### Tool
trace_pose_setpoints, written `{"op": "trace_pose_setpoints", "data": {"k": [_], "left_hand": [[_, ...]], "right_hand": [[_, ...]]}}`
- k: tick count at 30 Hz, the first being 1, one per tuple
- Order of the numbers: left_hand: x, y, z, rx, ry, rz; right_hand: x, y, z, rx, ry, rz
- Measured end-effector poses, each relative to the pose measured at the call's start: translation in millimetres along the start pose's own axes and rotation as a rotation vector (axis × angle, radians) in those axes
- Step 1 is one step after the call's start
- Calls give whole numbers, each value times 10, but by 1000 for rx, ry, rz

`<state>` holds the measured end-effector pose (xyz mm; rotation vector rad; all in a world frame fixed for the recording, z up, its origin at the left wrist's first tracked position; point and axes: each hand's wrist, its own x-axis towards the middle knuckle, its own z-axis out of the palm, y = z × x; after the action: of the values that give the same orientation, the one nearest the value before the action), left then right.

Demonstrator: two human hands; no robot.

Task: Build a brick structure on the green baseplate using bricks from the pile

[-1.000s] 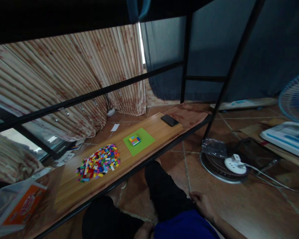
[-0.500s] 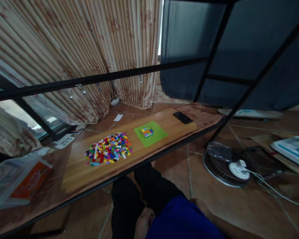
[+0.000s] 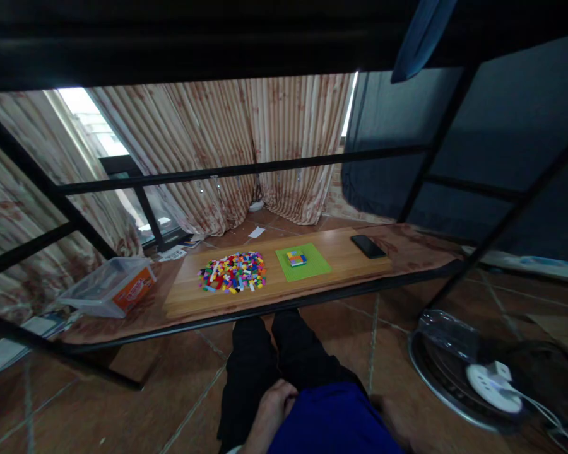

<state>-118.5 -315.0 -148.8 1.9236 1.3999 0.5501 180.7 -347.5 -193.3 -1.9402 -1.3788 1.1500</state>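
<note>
My left hand [image 3: 278, 402] rests on my lap at the hem of my blue shirt [image 3: 331, 419], its fingers curled in and nothing visible in them. Beside my hip, my right hand [image 3: 383, 410] is blurred and mostly hidden by the shirt, so its fingers do not show. Both hands are away from the bricks. On the wooden board [image 3: 184, 302] lies a loose pile of multicoloured toy bricks [image 3: 234, 272]. To its right is a green baseplate [image 3: 315, 261], with a small block of joined bricks [image 3: 296, 258] on it.
A black phone [image 3: 368, 246] lies at the board's right end. A clear plastic box [image 3: 106, 287] with an orange label stands left of the board. Black frame bars [image 3: 265, 167] cross behind and beside the low bench. A white power strip [image 3: 495, 388] sits on a round base at right.
My view has tilted up and turned left, so the bench appears lower and further right, and the whole plastic box shows. My left hand stays on my lap; the bricks have not moved.
</note>
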Motion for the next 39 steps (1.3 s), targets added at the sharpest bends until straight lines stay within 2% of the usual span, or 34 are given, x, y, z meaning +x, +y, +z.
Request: {"op": "trace_pose_setpoints", "data": {"k": [3, 5, 8, 13, 17, 20, 25, 27, 29, 32, 35, 39], "left_hand": [[39, 129, -70, 24, -39, 22], [22, 236, -131, 26, -40, 13], [-22, 360, -181, 21, -34, -46], [-62, 432, -168, 33, -20, -128], [-56, 491, -179, 59, -62, -172], [-35, 543, -196, 74, -96, -185], [48, 596, -178, 18, -155, -168], [101, 624, -188, 2, -183, -168], [164, 666, -241, -22, -204, -168], [270, 730, -408, -95, -219, -176], [382, 715, -632, -172, -134, -238], [558, 531, -930, -200, 51, -252]], "right_hand": [[50, 134, -70, 90, -23, 6], [125, 125, -116, 127, 2, 19], [269, 23, -151, 209, 0, 26], [538, -109, -86, 359, -5, 9], [806, -235, -83, 396, -52, -72], [1035, -520, -187, 380, -18, -204], [1355, -1263, -392, 305, 57, -436], [1464, -1524, -451, 239, 129, -526], [1590, -1727, -503, 151, 202, -644], [1844, -1955, -565, -20, 265, -732], [2170, -2151, -570, -152, 360, -773], [2571, -2381, -439, -270, 403, -753]]}}
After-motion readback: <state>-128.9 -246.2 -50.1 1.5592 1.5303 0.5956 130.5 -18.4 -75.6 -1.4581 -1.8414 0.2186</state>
